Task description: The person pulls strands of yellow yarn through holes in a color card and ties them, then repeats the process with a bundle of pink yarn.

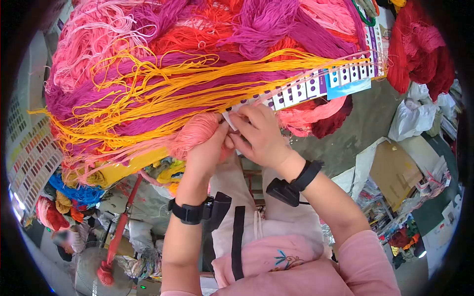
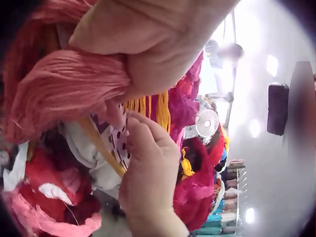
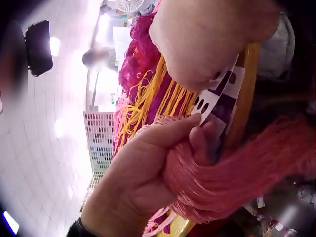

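My left hand [image 1: 213, 147] grips a salmon-pink yarn skein [image 1: 195, 132], thumb and fingers wrapped round its end. The same skein [image 2: 64, 89] fills the left wrist view, and the right wrist view shows it [image 3: 247, 168] under that hand [image 3: 148, 168]. Right beside it, my right hand [image 1: 249, 129] pinches the near end of a long white sample card [image 1: 306, 89] with purple dots. That card [image 3: 217, 96] shows under the right hand [image 3: 212, 39] in the right wrist view, and its dots [image 2: 120, 143] appear by the right fingers [image 2: 143, 143]. The hands touch each other.
Loose yellow strands [image 1: 173, 89] lie across a heap of magenta, red and pink yarn [image 1: 276, 24]. Dark red skeins [image 1: 419, 49] hang at the right, above white bags [image 1: 410, 118] and cardboard [image 1: 395, 172]. A colour chart [image 1: 29, 148] stands at the left.
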The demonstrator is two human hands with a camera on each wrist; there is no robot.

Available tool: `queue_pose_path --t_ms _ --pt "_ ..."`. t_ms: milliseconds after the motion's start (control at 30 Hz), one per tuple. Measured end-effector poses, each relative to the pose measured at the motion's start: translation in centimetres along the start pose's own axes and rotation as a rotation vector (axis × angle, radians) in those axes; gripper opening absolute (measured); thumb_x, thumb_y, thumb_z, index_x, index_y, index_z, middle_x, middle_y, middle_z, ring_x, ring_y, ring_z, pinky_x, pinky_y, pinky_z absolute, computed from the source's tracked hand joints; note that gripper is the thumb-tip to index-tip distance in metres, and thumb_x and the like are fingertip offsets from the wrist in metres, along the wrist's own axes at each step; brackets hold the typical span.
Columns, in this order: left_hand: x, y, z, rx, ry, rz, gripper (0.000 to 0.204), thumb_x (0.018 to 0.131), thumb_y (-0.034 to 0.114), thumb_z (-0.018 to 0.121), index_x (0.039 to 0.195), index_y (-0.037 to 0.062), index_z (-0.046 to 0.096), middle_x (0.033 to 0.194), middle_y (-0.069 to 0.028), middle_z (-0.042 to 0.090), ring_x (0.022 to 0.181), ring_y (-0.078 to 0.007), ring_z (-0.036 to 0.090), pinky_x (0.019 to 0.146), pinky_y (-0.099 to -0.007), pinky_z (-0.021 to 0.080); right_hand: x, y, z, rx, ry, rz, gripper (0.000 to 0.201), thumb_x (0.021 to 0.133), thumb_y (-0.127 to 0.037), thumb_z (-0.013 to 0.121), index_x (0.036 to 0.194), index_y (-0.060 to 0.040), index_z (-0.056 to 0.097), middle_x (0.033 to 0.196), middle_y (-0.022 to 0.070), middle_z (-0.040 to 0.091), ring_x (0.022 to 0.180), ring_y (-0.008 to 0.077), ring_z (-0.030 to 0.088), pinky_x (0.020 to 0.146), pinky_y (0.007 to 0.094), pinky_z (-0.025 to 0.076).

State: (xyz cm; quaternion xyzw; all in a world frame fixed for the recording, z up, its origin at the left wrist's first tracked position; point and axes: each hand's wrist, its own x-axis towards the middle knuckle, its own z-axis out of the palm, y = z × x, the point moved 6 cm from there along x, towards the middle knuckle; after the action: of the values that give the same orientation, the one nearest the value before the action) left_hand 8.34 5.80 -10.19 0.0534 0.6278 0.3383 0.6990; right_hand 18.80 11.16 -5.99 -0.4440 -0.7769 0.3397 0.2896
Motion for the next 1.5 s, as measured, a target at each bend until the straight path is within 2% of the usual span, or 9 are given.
queue_pose_path --t_ms 267,400,633,733,900,1000,1067,1167,1500 --pt "-0.6 0.8 -0.5 -0.069 0.076 0.025 0.014 0.084 0.012 0.042 0.08 0.0037 0.051 0.061 -0.0002 0.049 0.048 -0.0068 0.04 0.048 -0.0192 0.034 0.1 1.0 0.0 0.169 -0.118 0.149 0.022 0.059 -0.008 0.059 0.081 -0.005 0.056 0.08 0.0082 0.048 0.075 0.0261 0.048 0.066 0.0348 0.039" --pt "-3.0 2.4 -1.7 -0.994 -0.236 -0.195 0.023 0.085 0.01 0.04 0.105 0.0009 0.046 0.063 0.0021 0.047 0.045 -0.0026 0.037 0.047 -0.0147 0.032 0.1 1.4 -0.2 0.221 -0.051 0.088 0.017 0.061 -0.007 0.058 0.077 -0.0048 0.057 0.079 0.0074 0.051 0.076 0.0247 0.049 0.066 0.0333 0.039" --pt "-1.4 1.6 0.3 0.09 -0.184 -0.163 0.023 0.08 0.013 0.05 0.102 0.005 0.049 0.059 0.0025 0.048 0.044 -0.0039 0.043 0.038 -0.0164 0.032 0.6 2.0 -0.3 0.466 -0.1 0.296 0.023 0.063 -0.006 0.06 0.085 -0.0024 0.056 0.08 0.0109 0.051 0.075 0.0249 0.049 0.065 0.0313 0.04" --pt "-5.7 6.7 -5.0 0.064 0.144 -0.02 0.021 0.078 0.017 0.053 0.097 0.0074 0.049 0.061 -0.0018 0.052 0.049 -0.0099 0.05 0.038 -0.0182 0.034 0.5 1.1 0.3 0.17 -0.108 0.131 0.037 0.058 -0.013 0.064 0.092 -0.0044 0.052 0.085 0.0098 0.048 0.079 0.0258 0.046 0.067 0.0341 0.037" --pt "-12.4 11.1 -31.3 -0.407 0.283 0.301 0.032 0.086 0.018 0.037 0.113 0.0002 0.043 0.095 -0.0068 0.055 0.09 -0.0189 0.052 0.085 -0.0383 0.04 0.7 0.5 0.7 0.039 -0.116 0.166 0.032 0.058 -0.014 0.06 0.087 -0.0062 0.05 0.084 0.0083 0.046 0.081 0.0263 0.044 0.067 0.0366 0.032" --pt "-15.0 11.2 -31.2 -0.416 0.334 0.3 0.032 0.086 0.016 0.038 0.113 -0.001 0.042 0.089 -0.0045 0.056 0.074 -0.0109 0.054 0.077 -0.031 0.045 0.5 0.6 0.8 0.016 -0.155 0.164 0.032 0.058 -0.015 0.06 0.087 -0.0066 0.051 0.084 0.0082 0.046 0.082 0.0258 0.044 0.069 0.0362 0.032" --pt "-14.3 11.4 -17.3 -0.212 0.688 0.26 0.03 0.084 0.012 0.041 0.109 -0.0054 0.043 0.086 -0.0055 0.057 0.053 -0.0003 0.046 0.057 -0.0148 0.044 0.3 0.3 0.7 0.023 -0.158 0.167 0.031 0.058 -0.012 0.061 0.087 -0.0069 0.051 0.085 0.0081 0.047 0.083 0.0254 0.045 0.069 0.0364 0.033" --pt "-10.8 6.7 -9.5 -0.389 -0.148 0.109 0.045 0.083 0.028 0.045 0.112 -0.0055 0.038 0.107 -0.0159 0.048 0.094 -0.0235 0.049 0.079 -0.0359 0.042 0.9 -0.7 -0.2 0.057 -0.057 0.127 0.024 0.059 -0.007 0.061 0.082 -0.0065 0.053 0.083 0.0084 0.049 0.08 0.0261 0.048 0.066 0.0348 0.037" --pt "-6.3 5.5 -1.5 -0.454 -0.313 0.03 0.054 0.085 0.036 0.033 0.118 -0.007 0.032 0.12 -0.0171 0.037 0.11 -0.0237 0.039 0.089 -0.0364 0.035 0.2 -4.7 3.3 1.07 -0.279 0.764 0.008 0.072 -0.006 0.056 0.072 0.002 0.056 0.067 0.0021 0.053 0.055 0.0055 0.048 0.048 0.0197 0.038"
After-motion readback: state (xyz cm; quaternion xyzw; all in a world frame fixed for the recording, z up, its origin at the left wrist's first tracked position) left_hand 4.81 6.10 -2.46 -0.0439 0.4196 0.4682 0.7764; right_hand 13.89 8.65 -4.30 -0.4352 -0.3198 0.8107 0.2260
